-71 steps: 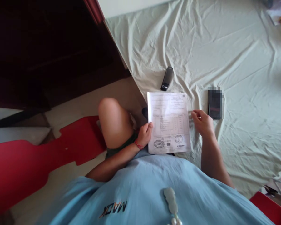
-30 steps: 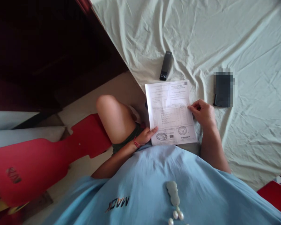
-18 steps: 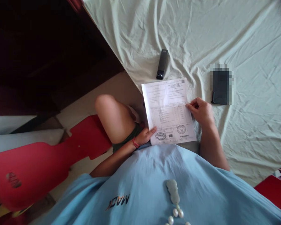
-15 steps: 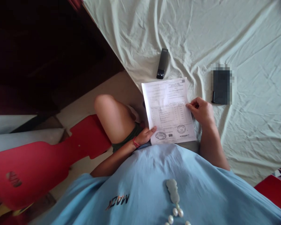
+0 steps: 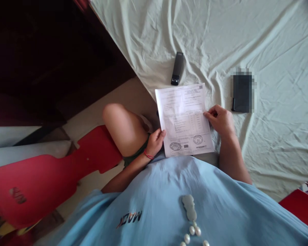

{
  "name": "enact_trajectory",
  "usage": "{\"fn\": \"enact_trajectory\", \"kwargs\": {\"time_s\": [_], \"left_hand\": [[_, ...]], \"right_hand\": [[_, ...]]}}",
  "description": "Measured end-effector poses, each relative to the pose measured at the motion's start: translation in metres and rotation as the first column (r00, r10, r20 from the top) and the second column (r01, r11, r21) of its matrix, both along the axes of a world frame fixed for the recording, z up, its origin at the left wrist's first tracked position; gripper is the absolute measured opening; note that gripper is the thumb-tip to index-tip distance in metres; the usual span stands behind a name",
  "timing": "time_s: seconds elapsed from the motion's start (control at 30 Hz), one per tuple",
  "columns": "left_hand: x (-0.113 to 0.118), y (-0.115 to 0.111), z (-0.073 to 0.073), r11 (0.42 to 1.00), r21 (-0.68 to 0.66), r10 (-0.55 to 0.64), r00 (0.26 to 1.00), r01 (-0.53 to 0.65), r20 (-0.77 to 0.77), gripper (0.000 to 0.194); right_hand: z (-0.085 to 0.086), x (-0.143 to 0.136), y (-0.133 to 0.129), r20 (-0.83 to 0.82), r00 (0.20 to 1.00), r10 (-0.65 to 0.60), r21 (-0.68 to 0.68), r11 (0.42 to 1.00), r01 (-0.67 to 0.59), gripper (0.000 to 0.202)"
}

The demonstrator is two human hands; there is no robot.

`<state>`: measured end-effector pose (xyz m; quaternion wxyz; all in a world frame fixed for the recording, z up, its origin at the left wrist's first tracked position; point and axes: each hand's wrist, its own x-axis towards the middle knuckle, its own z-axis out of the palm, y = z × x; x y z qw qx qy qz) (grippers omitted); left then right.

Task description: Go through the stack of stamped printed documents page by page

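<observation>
Holding a printed sheet (image 5: 184, 119) between both hands, pinched low on its left side by the left hand (image 5: 155, 142) and about midway up its right side by the right hand (image 5: 221, 120), across the slanting left edge of the pale cloth (image 5: 274, 130), near a slim black object (image 5: 177, 68). Looks white, almost flat and slightly turned, with small print, ruled columns, an oval stamp (image 5: 175, 146) and a round stamp (image 5: 198, 139) near the bottom.
</observation>
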<state>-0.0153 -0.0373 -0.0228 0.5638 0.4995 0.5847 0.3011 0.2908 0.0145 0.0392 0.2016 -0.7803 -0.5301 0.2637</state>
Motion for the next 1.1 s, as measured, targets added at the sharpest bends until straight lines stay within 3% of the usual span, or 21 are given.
{"fn": "enact_trajectory", "kwargs": {"time_s": [0.2,0.27,0.33,0.4,0.47,0.73,0.9,1.1], "left_hand": [[0.002,0.005,0.014,0.987,0.16,0.032,0.99,-0.011,-0.135,0.059],[0.002,0.004,0.013,0.994,0.098,0.044,0.997,-0.038,-0.057,0.061],[0.003,0.002,0.009,0.995,-0.056,0.089,0.991,-0.084,0.096,0.062],[0.004,0.002,0.005,0.973,-0.203,0.156,0.959,-0.108,0.236,0.063],[0.005,0.002,0.0,0.956,-0.267,0.205,0.929,-0.122,0.308,0.064],[0.004,0.012,-0.008,0.913,-0.349,0.333,0.878,-0.21,0.344,0.051],[0.003,0.016,0.0,0.894,-0.395,0.351,0.877,-0.211,0.327,0.055],[0.008,0.02,0.013,0.918,-0.335,0.321,0.895,-0.213,0.309,0.054]], "right_hand": [[-0.001,0.0,0.0,-0.006,1.0,-0.007,0.002,1.0,0.007,0.02],[-0.002,0.001,0.0,-0.007,1.0,-0.004,0.009,1.0,0.004,0.02],[-0.003,0.001,-0.001,-0.007,1.0,0.0,0.012,1.0,0.0,0.02],[-0.003,0.001,-0.001,-0.004,1.0,0.0,0.008,1.0,0.0,0.02],[-0.003,0.001,-0.001,-0.004,1.0,-0.002,0.006,1.0,0.002,0.02],[-0.001,0.0,-0.001,0.004,1.0,-0.004,-0.004,1.0,0.004,0.02],[-0.002,0.0,0.0,0.002,1.0,-0.01,0.005,1.0,0.01,0.021],[0.001,0.004,-0.005,0.026,1.0,0.003,-0.004,1.0,-0.002,0.018]]}}
